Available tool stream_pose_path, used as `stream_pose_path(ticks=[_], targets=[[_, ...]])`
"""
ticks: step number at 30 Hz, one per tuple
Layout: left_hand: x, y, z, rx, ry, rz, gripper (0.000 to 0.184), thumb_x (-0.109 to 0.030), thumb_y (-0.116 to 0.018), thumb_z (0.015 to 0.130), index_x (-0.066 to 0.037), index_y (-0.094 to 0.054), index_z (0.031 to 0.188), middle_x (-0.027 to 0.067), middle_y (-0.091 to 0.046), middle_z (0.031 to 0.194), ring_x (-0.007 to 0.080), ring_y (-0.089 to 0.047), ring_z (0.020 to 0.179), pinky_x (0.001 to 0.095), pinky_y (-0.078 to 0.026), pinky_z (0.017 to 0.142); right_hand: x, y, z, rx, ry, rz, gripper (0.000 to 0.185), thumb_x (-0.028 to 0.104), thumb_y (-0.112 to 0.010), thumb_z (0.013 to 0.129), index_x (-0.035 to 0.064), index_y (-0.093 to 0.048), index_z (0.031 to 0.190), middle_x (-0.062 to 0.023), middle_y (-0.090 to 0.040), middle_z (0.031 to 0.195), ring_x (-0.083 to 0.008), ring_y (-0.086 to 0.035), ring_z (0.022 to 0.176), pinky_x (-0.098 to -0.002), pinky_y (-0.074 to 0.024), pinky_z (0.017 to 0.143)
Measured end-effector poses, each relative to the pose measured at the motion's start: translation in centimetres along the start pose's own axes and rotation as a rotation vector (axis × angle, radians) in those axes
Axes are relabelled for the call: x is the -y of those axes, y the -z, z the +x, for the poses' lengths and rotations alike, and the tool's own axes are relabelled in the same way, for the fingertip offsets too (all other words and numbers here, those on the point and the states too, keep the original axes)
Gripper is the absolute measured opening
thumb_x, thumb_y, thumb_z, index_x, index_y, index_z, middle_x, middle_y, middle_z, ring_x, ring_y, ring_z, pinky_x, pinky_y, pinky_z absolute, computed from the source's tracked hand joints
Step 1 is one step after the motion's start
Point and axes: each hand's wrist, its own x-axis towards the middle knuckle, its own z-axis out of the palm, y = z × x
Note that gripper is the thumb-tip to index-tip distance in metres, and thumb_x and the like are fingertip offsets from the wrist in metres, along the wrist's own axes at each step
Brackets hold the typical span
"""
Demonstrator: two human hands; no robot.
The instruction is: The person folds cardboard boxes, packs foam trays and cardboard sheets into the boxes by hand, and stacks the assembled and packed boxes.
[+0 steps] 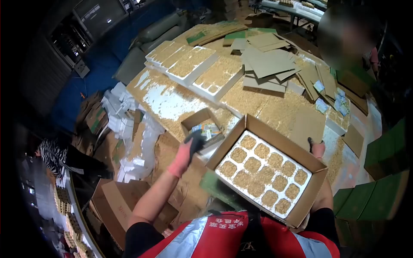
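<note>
A cardboard box (pixel 316 180) is tilted in front of my body, holding a white foam tray (pixel 267 155) whose square cells are filled with tan granules. My right hand (pixel 317 148), in a pink and dark glove, is at the box's far right side, with the wall hiding part of it; its fingers wrap round something I cannot fully make out. My left hand (pixel 194 142), gloved alike, is off the box, beside a small open carton (pixel 195 117) with colourful packets (pixel 209 130) inside. Its fingers are blurred and dark, so their pose is unclear.
Granules cover the large table (pixel 275 109). Filled foam trays (pixel 193 64) stand at its back left, flat cardboard sheets (pixel 269 62) behind. Green boxes (pixel 374 193) are stacked right; an open carton (pixel 129 202) is lower left. A person (pixel 53 157) is at far left, another at upper right.
</note>
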Motion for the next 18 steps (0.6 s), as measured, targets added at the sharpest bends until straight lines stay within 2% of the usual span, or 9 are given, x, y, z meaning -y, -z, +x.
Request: stream_pose_path(ticks=[3, 6, 7, 9, 11, 12, 13, 15, 18], targets=[[2.1, 5.8, 4.1, -0.298, -0.179, 0.755, 0.035, -0.025, -0.06, 0.089, -0.004, -0.063, 0.116, 0.0126, -0.068, 0.103, 0.0237, -0.065, 0.096, 0.0327, -0.05, 0.085, 1.0, 5.5, 1.0, -0.226, 0.037, 0.032, 0.044, 0.014, -0.076, 0.073, -0.0074, -0.059, 0.108, -0.017, -0.068, 0.103, -0.0268, -0.065, 0.091, -0.0355, -0.0496, 0.083], [5.7, 6.1, 10.3, -0.259, -0.501, 1.309, 0.033, -0.027, -0.064, 0.082, -0.005, -0.065, 0.106, 0.0141, -0.065, 0.103, 0.031, -0.06, 0.101, 0.0408, -0.048, 0.087, 5.9, 13.1, -0.8, -0.312, 0.414, 0.056, 0.042, 0.012, -0.069, 0.082, -0.0067, -0.058, 0.118, -0.0137, -0.067, 0.109, -0.0206, -0.062, 0.096, -0.0318, -0.0478, 0.085], [6.4, 5.6, 12.6, -0.117, -0.391, 1.443, 0.039, -0.036, -0.065, 0.081, -0.006, -0.065, 0.108, 0.0139, -0.063, 0.108, 0.029, -0.058, 0.108, 0.0394, -0.047, 0.09, 11.5, 14.6, -5.5, -0.313, 0.413, 0.097, 0.037, 0.008, -0.062, 0.086, -0.0061, -0.058, 0.12, -0.0117, -0.066, 0.11, -0.0187, -0.06, 0.103, -0.0293, -0.0453, 0.09], [6.9, 3.3, 15.8, -0.115, -0.136, 1.506, 0.049, -0.044, -0.066, 0.079, -0.008, -0.065, 0.111, 0.0139, -0.062, 0.113, 0.0275, -0.057, 0.111, 0.0376, -0.046, 0.092, 19.5, 16.7, -14.2, -0.173, 0.58, 0.147, 0.035, -0.003, -0.056, 0.085, -0.0053, -0.058, 0.119, -0.0121, -0.062, 0.118, -0.0167, -0.058, 0.106, -0.0269, -0.0458, 0.089], [8.4, 3.0, 17.6, -0.089, -0.038, 1.417, 0.054, -0.048, -0.067, 0.077, -0.007, -0.064, 0.112, 0.0143, -0.061, 0.115, 0.027, -0.057, 0.112, 0.0363, -0.045, 0.094, 26.5, 16.4, -24.1, -0.027, 0.974, -0.258, 0.035, -0.013, -0.054, 0.067, 0.0016, -0.061, 0.099, -0.0133, -0.06, 0.102, -0.0243, -0.06, 0.09, -0.031, -0.0483, 0.08], [9.3, 2.7, 18.4, -0.07, 0.008, 1.375, 0.056, -0.05, -0.068, 0.076, -0.007, -0.064, 0.112, 0.0145, -0.061, 0.116, 0.0268, -0.057, 0.112, 0.0356, -0.045, 0.095, 28.9, 15.9, -27.7, 0.12, 1.23, -0.522, 0.037, -0.008, -0.06, 0.06, 0.0053, -0.062, 0.095, -0.0112, -0.059, 0.095, -0.0282, -0.058, 0.086, -0.0355, -0.0482, 0.075], [10.2, 2.7, 18.9, -0.076, -0.016, 1.436, 0.054, -0.047, -0.068, 0.076, -0.007, -0.065, 0.112, 0.015, -0.06, 0.12, 0.0265, -0.056, 0.115, 0.0348, -0.044, 0.096, 30.9, 15.2, -30.6, 0.441, 1.225, -0.665, 0.03, 0.002, -0.063, 0.062, 0.0096, -0.061, 0.09, -0.0075, -0.057, 0.094, -0.0273, -0.057, 0.088, -0.0362, -0.0471, 0.074], [12.4, 3.5, 19.7, -0.096, -0.082, 1.442, 0.049, -0.041, -0.066, 0.077, -0.006, -0.065, 0.111, 0.0154, -0.063, 0.117, 0.0273, -0.056, 0.115, 0.0342, -0.044, 0.097, 28.5, 12.8, -32.6, 0.708, 1.317, -1.213, 0.009, 0.014, -0.055, 0.074, 0.0122, -0.06, 0.082, -0.0043, -0.052, 0.092, -0.0213, -0.053, 0.092, -0.0333, -0.046, 0.077], [14.7, 6.5, 22.2, -0.066, -0.062, 1.15, 0.041, -0.032, -0.062, 0.079, -0.004, -0.065, 0.109, 0.0189, -0.064, 0.111, 0.0311, -0.06, 0.107, 0.0381, -0.048, 0.092, 26.6, 11.9, -33.4, 0.857, 1.36, -1.148, 0.009, 0.016, -0.055, 0.075, 0.0101, -0.058, 0.081, -0.0045, -0.052, 0.09, -0.02, -0.053, 0.09, -0.0334, -0.0466, 0.075]])
